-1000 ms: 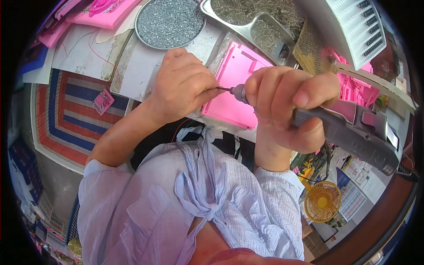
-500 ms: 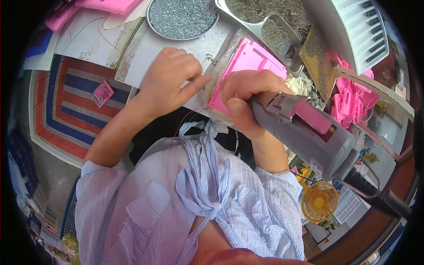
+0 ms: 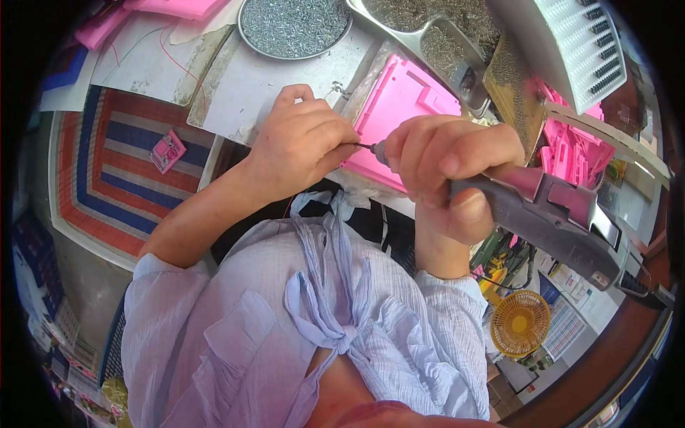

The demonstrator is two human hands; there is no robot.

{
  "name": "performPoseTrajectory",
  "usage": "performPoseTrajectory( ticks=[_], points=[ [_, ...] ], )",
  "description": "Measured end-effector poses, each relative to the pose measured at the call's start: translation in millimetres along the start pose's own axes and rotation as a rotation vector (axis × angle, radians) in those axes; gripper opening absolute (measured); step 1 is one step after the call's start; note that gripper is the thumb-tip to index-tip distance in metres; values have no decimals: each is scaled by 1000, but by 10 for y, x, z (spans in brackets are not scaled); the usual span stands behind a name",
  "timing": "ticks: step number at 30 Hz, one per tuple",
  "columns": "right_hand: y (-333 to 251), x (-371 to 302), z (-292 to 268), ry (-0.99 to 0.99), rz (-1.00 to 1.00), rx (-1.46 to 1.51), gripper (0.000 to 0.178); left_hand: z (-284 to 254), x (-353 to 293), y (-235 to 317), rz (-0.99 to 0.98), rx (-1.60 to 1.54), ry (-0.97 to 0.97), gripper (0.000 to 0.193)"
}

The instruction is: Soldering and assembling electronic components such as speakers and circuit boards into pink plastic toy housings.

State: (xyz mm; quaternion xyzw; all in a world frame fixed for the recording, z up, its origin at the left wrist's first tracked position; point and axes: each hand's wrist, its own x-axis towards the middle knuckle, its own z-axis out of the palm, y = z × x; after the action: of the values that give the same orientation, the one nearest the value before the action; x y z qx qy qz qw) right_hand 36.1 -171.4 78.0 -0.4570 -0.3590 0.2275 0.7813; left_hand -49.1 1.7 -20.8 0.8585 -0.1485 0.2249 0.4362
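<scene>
My right hand [image 3: 457, 167] is wrapped round a grey electric screwdriver [image 3: 549, 225], held nearly level above the bench. Its thin dark bit points left and reaches the fingertips of my left hand [image 3: 303, 139]. Those fingers are pinched together at the bit's end; whatever sits between them is too small to make out. Under the bit and partly behind my right hand lies a pink plastic case part [image 3: 399, 107], on a clear plastic bag. A round metal dish of small screws [image 3: 294, 28] stands beyond my left hand.
A steel tray [image 3: 399, 18] with small metal parts is at the far side. Pink plastic pieces [image 3: 571, 150] are heaped at the right, near a white bristled block [image 3: 578, 50]. A striped mat [image 3: 135, 157] with a small pink piece lies left; a yellow basket [image 3: 519, 322] sits lower right.
The screwdriver has swung level, so its bit now meets my left fingertips. My left hand has moved right and its fingers have closed; the right hand has shifted slightly right.
</scene>
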Motion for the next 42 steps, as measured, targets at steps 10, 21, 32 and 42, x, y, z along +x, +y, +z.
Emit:
performPoseTrajectory(
  ticks=[10,21,32,42],
  points=[
    [170,-260,161,34,34,-282,32,-180,125,-11,72,18,-414,51],
    [329,-278,130,-84,-115,-462,18,-94,99,-10,38,39,-374,42],
    [-456,-672,-759,292,-260,-282,28,466,574,385,205,48,-324,39],
    [74,-487,-1140,385,-267,-187,14,610,549,310,221,178,-341,31]
  ],
)
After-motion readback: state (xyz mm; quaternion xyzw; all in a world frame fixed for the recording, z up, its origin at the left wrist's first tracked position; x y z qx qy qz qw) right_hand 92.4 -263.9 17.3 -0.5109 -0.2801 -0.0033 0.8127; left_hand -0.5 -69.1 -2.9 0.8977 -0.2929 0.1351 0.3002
